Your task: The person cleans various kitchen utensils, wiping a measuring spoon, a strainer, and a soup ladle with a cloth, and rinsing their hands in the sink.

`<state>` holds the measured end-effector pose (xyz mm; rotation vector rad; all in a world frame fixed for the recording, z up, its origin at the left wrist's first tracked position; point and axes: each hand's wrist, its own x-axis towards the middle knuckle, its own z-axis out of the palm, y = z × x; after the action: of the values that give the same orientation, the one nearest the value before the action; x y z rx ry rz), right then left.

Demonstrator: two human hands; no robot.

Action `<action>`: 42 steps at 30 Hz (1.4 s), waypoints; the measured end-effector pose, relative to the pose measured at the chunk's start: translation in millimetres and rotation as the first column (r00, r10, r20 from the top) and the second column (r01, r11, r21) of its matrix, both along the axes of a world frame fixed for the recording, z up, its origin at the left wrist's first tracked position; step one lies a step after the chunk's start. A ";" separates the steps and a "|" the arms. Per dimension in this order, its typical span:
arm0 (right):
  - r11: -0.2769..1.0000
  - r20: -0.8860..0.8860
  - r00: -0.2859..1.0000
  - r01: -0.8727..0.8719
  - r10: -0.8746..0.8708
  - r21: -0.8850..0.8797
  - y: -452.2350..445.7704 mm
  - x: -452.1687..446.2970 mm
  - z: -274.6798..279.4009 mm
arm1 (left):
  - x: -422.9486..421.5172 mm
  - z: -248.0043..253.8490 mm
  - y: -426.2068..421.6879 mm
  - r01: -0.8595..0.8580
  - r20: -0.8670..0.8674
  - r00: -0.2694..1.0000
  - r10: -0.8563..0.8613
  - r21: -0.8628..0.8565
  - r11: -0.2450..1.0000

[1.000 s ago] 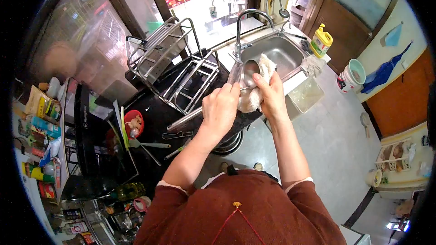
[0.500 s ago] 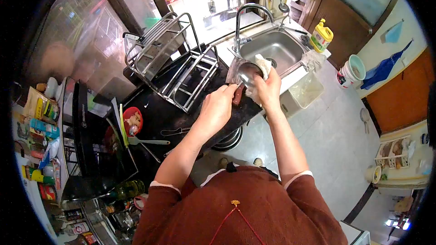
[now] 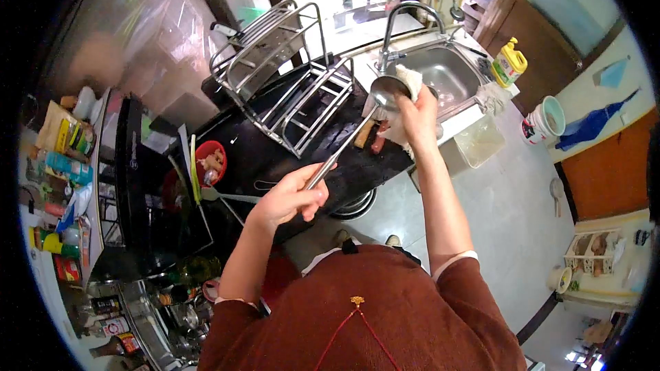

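A metal ladle (image 3: 347, 143) slants between my two hands above the counter. Its handle end is in the closed fingers of my left hand (image 3: 292, 194). My right hand (image 3: 418, 113) grips the bowl end with a white cloth (image 3: 411, 81) bunched around its far side; part of the bowl is hidden by cloth and fingers. Below the ladle, a light wooden handle (image 3: 364, 135) and a reddish-brown handle (image 3: 379, 139) lie side by side on the black counter (image 3: 323, 165). What they belong to is mostly covered.
A steel rack (image 3: 289, 96) stands at the back of the counter. The sink (image 3: 454, 72) and curved faucet (image 3: 414, 5) are behind my right hand, a yellow bottle (image 3: 509, 63) beside them. To the left sit a red bowl (image 3: 218, 148) of food and a pale spatula (image 3: 234, 196).
My left hand has moved down and left, away from the bowl, and now holds the ladle's handle end. The view has shifted, so the handles on the counter show more plainly.
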<state>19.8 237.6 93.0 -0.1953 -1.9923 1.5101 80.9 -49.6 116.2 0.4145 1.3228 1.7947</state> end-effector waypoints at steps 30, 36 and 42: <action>-0.087 -0.138 0.096 -0.413 0.986 -0.907 -143.4 26.4 -38.6 | 193.6 -66.9 85.1 -0.963 -0.972 -0.016 0.236 -0.048 -0.265; -0.227 0.020 -0.310 -0.737 0.951 -0.636 -161.1 130.4 -21.5 | 244.2 -54.7 78.5 -0.837 -0.923 -0.190 0.335 -0.025 -0.546; -0.151 0.058 -0.243 -0.754 0.968 -0.640 -154.8 92.2 -17.5 | 341.3 -52.4 13.0 -0.364 -0.812 -0.484 0.327 -0.153 -0.919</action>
<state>112.0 82.8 75.5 1.3480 -2.2236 3.1882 422.2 -36.5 63.9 -2.8117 2.7481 1.1994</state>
